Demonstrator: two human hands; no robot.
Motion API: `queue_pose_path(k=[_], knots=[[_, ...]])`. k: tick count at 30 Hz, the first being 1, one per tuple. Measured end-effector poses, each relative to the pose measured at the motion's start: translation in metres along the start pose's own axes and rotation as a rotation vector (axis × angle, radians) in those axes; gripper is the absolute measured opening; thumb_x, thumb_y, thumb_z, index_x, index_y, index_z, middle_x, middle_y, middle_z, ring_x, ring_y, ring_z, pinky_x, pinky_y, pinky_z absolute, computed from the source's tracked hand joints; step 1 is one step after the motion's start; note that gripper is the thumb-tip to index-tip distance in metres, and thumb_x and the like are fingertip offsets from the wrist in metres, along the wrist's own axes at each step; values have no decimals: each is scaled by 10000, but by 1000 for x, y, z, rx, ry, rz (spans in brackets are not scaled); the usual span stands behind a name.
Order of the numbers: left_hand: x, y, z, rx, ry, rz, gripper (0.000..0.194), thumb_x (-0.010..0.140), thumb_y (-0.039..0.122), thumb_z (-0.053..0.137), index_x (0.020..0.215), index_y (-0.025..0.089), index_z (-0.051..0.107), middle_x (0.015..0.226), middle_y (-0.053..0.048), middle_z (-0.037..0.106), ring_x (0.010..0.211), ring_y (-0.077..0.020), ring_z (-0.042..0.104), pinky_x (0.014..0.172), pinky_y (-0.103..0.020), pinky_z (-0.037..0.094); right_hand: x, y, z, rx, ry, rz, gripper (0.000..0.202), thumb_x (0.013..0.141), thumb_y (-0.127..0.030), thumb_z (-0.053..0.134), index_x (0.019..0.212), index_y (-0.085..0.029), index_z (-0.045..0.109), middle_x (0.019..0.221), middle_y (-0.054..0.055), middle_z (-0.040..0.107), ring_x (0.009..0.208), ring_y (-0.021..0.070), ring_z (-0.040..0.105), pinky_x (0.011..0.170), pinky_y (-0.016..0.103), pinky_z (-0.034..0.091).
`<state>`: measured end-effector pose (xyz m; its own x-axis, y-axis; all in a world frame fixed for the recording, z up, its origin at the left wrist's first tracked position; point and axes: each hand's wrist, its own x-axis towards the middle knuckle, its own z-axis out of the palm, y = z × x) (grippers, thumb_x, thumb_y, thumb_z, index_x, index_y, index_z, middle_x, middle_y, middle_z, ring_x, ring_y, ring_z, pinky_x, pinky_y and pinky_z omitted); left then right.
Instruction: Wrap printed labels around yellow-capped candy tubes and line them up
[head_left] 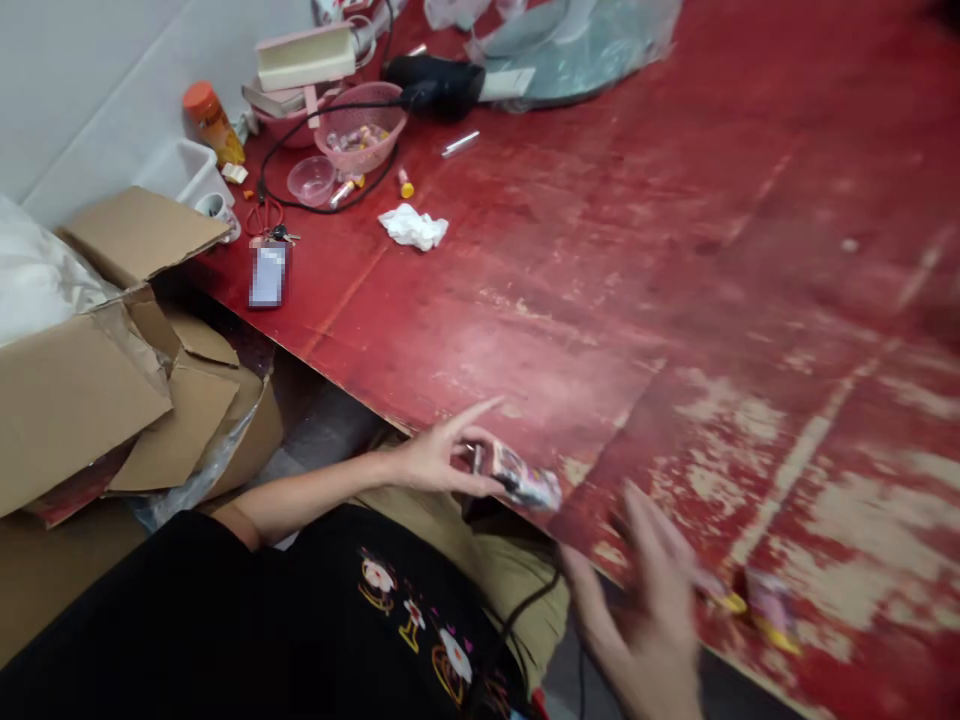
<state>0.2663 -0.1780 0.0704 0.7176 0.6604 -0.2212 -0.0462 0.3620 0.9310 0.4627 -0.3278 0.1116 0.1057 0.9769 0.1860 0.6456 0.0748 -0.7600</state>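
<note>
Low in the middle of the view, my left hand [442,455] is closed on a small printed packet [525,480], its forefinger stretched out. The packet is held at the table's near edge, with a dark end close to the thumb; its exact kind is unclear. My right hand [645,600], blurred by motion, hovers over the edge further right with its fingers apart. Just beyond those fingertips lies a small pink-and-purple piece with a yellow end [776,612]. A second yellow bit [733,603] is beside it, too smeared to make out.
The worn red table [570,260] stretches away. At its far left are a pink basket [364,125] of small pieces, a hair dryer [435,85] with its cord, an orange-capped container [214,122], a phone [268,275] and crumpled tissue [414,228]. Cardboard boxes [82,400] stand left.
</note>
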Motion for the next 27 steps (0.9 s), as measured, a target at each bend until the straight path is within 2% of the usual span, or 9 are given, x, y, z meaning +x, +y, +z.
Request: queue_pose_path(k=[3,5,9,12,16,18,23,25,27], knots=[[-19,4,36,-71,-50,-50,1192,676,259,907,1625,336,191,1099,-55,672,988,-162,664,990,-365,503,17,2,8,175,-184,-81,585,985,-321,567,1545,-323,396,1459,114,531,1351,283,526,1109,482,474],[-20,4,46,-123,2,-52,1221,648,299,930,1621,345,195,1156,-65,663,1033,-176,667,1010,-369,499,23,10,11,292,-178,-12,509,993,-363,555,1485,-269,468,1399,122,578,1292,262,574,1079,438,501],[2,4,61,-34,10,-15,1159,643,358,932,1601,302,282,1191,-88,678,1095,-206,675,1037,-361,506,16,24,4,471,-28,192,439,979,-482,562,1336,-227,571,1255,107,644,1172,254,622,1063,459,497],[26,13,72,149,-69,45,1079,685,369,901,1588,295,313,1219,-72,684,1082,-213,696,1020,-367,533,10,24,-8,533,131,202,407,930,-504,645,1248,-251,625,1230,92,640,1172,254,608,1090,466,476],[43,23,83,295,-52,127,799,808,406,794,1513,249,451,1306,-67,648,1161,-232,681,1031,-386,537,6,19,-15,658,392,246,327,971,-542,562,1141,-281,662,1173,83,664,1207,270,611,1083,487,498],[42,19,84,297,-27,126,654,853,403,753,1441,216,537,1324,-82,639,1241,-266,644,1060,-424,522,8,21,-12,802,444,286,340,984,-578,511,1142,-309,648,1137,71,684,1202,269,628,1020,481,548],[43,-1,63,347,48,57,436,899,432,700,1267,205,644,1243,-70,676,1313,-306,599,1075,-509,515,22,39,-13,964,286,340,560,952,-732,416,1215,-281,620,1231,92,673,1219,280,628,930,474,602],[57,3,36,433,154,117,413,964,463,598,1298,221,600,1197,-43,672,1301,-266,609,1074,-492,509,25,51,-20,994,253,346,602,932,-771,405,1198,-278,625,1269,94,663,1214,279,628,933,477,606],[77,14,-5,537,272,293,432,987,489,543,1329,226,536,1206,-33,643,1280,-219,617,1093,-457,491,21,64,-29,985,271,366,527,927,-733,472,1187,-302,629,1307,80,647,1229,274,620,960,477,598]])
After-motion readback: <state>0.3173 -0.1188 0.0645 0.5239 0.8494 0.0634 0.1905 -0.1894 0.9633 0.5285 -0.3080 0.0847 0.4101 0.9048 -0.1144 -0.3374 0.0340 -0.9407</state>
